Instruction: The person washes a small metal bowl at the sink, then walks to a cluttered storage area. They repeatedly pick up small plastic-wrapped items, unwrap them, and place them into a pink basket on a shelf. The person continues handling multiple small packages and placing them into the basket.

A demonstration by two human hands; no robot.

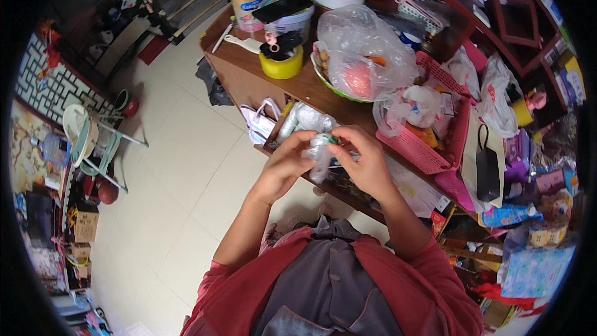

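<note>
My left hand point(283, 171) and my right hand point(366, 161) meet over an open drawer, pinching a small crumpled clear plastic bag point(319, 168) between their fingertips. Something small and dark green point(334, 140) shows at my right fingertips; what it is, I cannot tell. The bag's loose end hangs down between my palms. Behind my hands, rolled clear plastic bundles point(305, 116) lie in the left part of the wooden drawer point(267, 148). Papers point(415, 184) lie in its right part, and my hands hide some of the middle.
On the wooden cabinet top point(298, 87) stand a yellow tape roll point(281, 66), a white-handled tool point(242, 43), a tin point(247, 9), a tub with a black phone point(283, 8) on it, and a plastic-covered bowl point(333, 86). A pink basket point(454, 149) sits at the right front edge.
</note>
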